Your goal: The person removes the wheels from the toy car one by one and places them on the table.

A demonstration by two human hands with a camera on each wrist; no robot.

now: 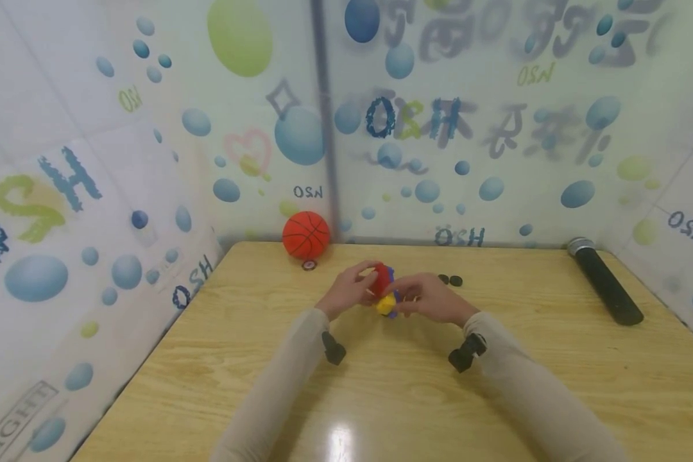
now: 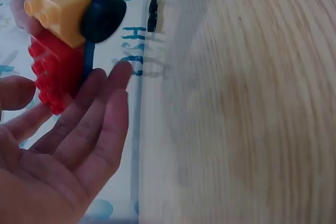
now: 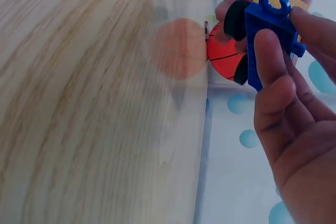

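Observation:
Both hands hold a toy block car above the table near the middle of the head view. A red block [image 2: 60, 66] and a yellow block [image 2: 58, 11] sit side by side on its blue base [image 3: 257, 56], with a black wheel [image 2: 105, 19] beside the yellow one. My left hand [image 1: 349, 292] holds the red block's end between thumb and fingers. On the other side, my right hand [image 1: 430, 298] grips the blue base and the yellow block's end. The right wrist view shows a blue hook [image 3: 275, 4] on the base's end and black wheels along one side.
Two small black wheels [image 1: 455, 281] lie behind the right hand. At the back left stands a red basketball [image 1: 306, 235], with a small round piece [image 1: 308, 264] before it. A black microphone [image 1: 606, 282] lies at the right. Patterned walls [image 1: 254, 212] border the wooden table [image 1: 381, 398].

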